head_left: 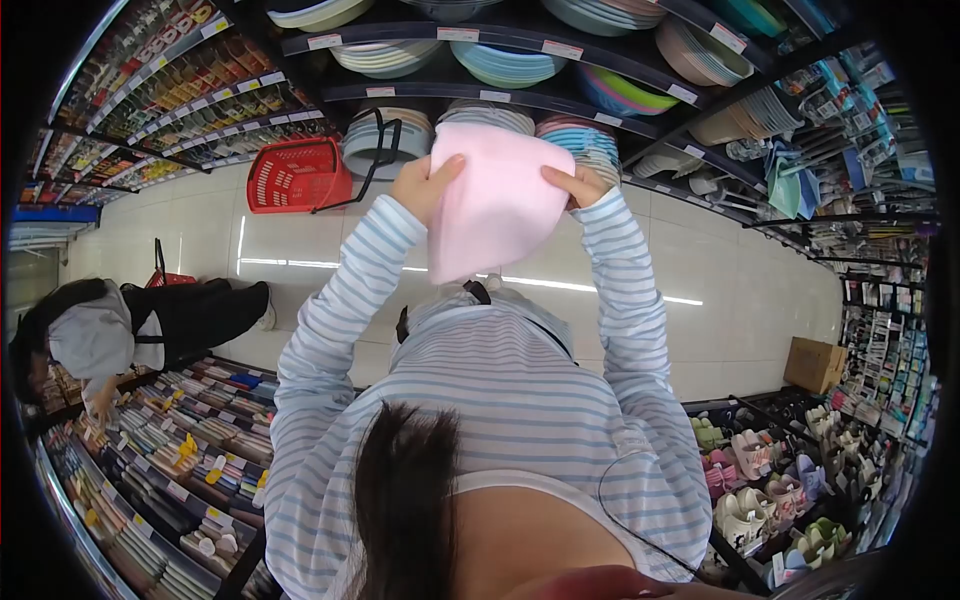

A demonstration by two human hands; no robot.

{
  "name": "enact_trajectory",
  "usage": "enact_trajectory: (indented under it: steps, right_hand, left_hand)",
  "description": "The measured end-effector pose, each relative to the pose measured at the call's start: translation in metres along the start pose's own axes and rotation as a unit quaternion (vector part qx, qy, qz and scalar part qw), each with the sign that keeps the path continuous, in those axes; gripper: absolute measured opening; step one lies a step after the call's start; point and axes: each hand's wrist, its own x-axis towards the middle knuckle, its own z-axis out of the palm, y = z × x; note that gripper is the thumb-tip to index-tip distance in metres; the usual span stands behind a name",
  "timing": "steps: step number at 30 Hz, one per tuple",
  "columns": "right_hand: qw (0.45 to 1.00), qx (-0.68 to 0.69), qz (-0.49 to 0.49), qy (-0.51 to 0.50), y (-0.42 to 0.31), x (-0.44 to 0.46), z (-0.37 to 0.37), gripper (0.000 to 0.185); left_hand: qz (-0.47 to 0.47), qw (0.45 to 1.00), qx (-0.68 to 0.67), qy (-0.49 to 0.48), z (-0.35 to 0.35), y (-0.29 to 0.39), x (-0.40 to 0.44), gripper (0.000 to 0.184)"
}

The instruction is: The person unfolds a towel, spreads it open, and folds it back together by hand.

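A pale pink cloth-like sheet (500, 200) is held up in front of my chest, spread between both hands. At its upper left edge my left hand (425, 185) grips it, thumb on the near face and fingers hidden behind. My right hand (580, 187) pinches the upper right edge in the same way. The sheet's lower left corner hangs down. Beyond it, stacked basins (388, 140) stand at the foot of the shelf, partly covered by the sheet.
A red basket (298, 175) with a black handle is on the floor at the left. Shelves of bowls (510, 65) rise ahead. Another person (180, 322) reaches toward a left display. A cardboard box (814, 365) and shoe racks (750, 455) are at the right.
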Motion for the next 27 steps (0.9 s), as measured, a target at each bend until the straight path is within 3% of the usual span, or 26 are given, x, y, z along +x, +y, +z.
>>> enact_trajectory:
  steps: [2,5,8,10,13,14,16,18,20,21,24,27]
  right_hand:
    - [0.998,0.054,-0.001,0.021,0.009,0.009,-0.005,0.051]
    - [0.992,0.116,-0.043,0.018,0.018,0.016,-0.002,0.052]
    - [0.993,0.092,-0.068,-0.026,0.020,0.012,0.002,0.052]
    - [0.993,0.088,-0.064,-0.043,0.022,0.012,0.000,0.052]
    - [0.989,0.008,-0.151,0.004,0.006,0.006,0.004,0.050]
    - [0.971,-0.101,-0.207,0.065,-0.018,-0.016,0.022,0.049]
    - [0.891,-0.168,-0.403,0.125,-0.044,-0.040,0.042,0.048]
    - [0.774,-0.225,-0.564,0.179,-0.065,-0.053,0.051,0.046]
    - [0.709,-0.250,-0.636,0.175,-0.089,-0.052,0.045,0.044]
    - [0.695,-0.256,-0.651,0.164,-0.099,-0.052,0.042,0.043]
    - [0.702,-0.268,-0.651,0.107,-0.102,-0.058,0.039,0.039]
    - [0.729,-0.273,-0.625,0.055,-0.101,-0.066,0.037,0.036]
  left_hand:
    - [0.190,0.959,0.193,0.086,0.004,-0.006,0.000,0.036]
    - [0.071,0.971,0.211,0.088,0.004,-0.002,0.000,0.037]
    - [-0.055,0.998,-0.008,-0.011,0.002,-0.002,0.004,0.036]
    - [-0.073,0.994,-0.042,-0.065,0.003,0.007,0.004,0.037]
    - [-0.064,0.988,-0.111,-0.088,0.006,0.027,0.002,0.035]
    - [-0.054,0.985,-0.137,-0.085,0.007,0.036,0.001,0.034]
    - [0.099,0.989,-0.091,-0.066,0.009,0.068,-0.008,0.032]
    - [0.209,0.976,-0.026,-0.058,0.007,0.098,-0.024,0.033]
    - [0.339,0.933,0.105,-0.053,-0.004,0.116,-0.024,0.027]
    - [0.401,0.899,0.170,-0.049,-0.007,0.120,-0.024,0.024]
    - [0.457,0.881,0.102,-0.063,-0.003,0.119,-0.013,0.020]
    - [0.441,0.884,0.113,-0.104,-0.006,0.126,-0.017,0.017]
